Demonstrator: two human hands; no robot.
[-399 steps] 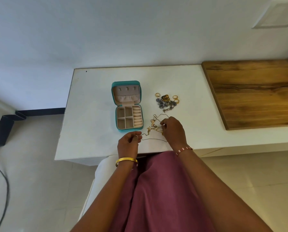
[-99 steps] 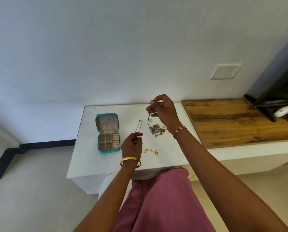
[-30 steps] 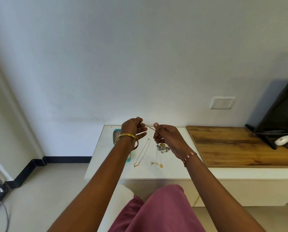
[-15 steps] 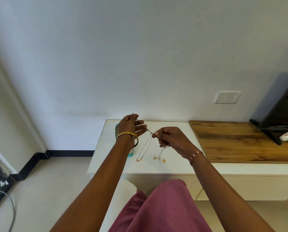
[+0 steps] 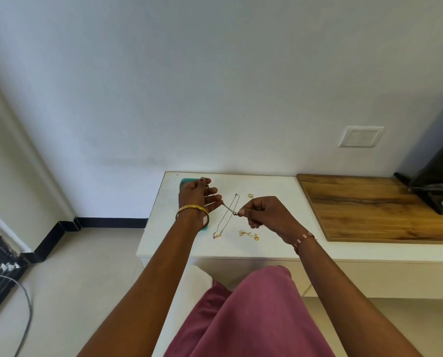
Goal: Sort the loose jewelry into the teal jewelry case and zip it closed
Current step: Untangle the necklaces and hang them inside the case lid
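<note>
Both hands pinch the ends of one thin chain stretched between them above the white table, a little below the middle of the frame. The left hand, wearing a gold bangle at the wrist, holds one end between thumb and fingertip with its other fingers spread loosely; the right hand, with a red and white bracelet at its wrist, grips the clasp end between thumb and forefinger, its remaining fingers curled in. The teal jewelry case lies on the table behind the left hand, which hides most of it, so only its upper left corner and a sliver by the wrist show; whether it is open cannot be told. On the tabletop below the hands lie a second fine necklace with a small pendant at its lower end, a short gold chain to its right, and a gold ring above the right hand. A wooden board covers the right part of the surface, and a wall switch plate sits in the upper right. Pink cloth fills the lower centre.
</note>
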